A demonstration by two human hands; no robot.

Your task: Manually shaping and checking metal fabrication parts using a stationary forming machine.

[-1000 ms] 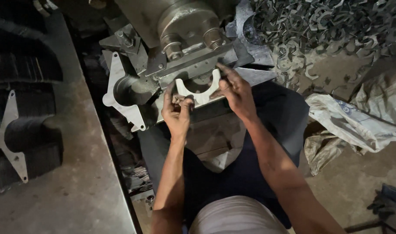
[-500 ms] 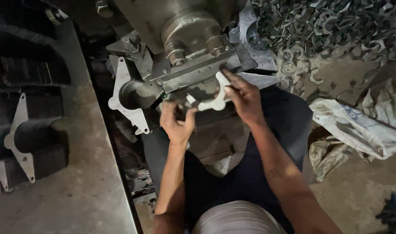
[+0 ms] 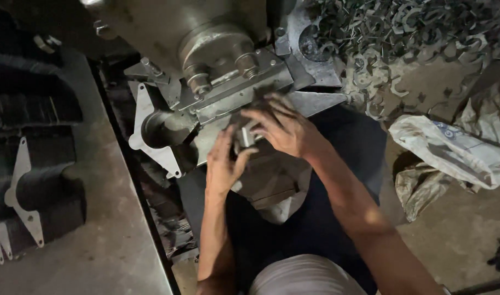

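Metal part (image 3: pixel 246 136), small and pale, sits pinched between both hands right under the machine's clamp plate (image 3: pixel 236 95), close enough to offer up to it. Left hand (image 3: pixel 223 164) grips from below; right hand (image 3: pixel 282 128) curls over the top, motion-blurred, so grip probably closed. Cut metal pieces (image 3: pixel 403 33) heaped loose on floor; white sack (image 3: pixel 452 155) lies slumped, contents hidden.

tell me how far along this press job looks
Done: stacks of flat cut plates lie on the bench at left, and a heap of metal offcuts sits beyond the machine. In hand: left hand and right hand meet on a small metal piece at the machine's die. How many remain cannot be told.
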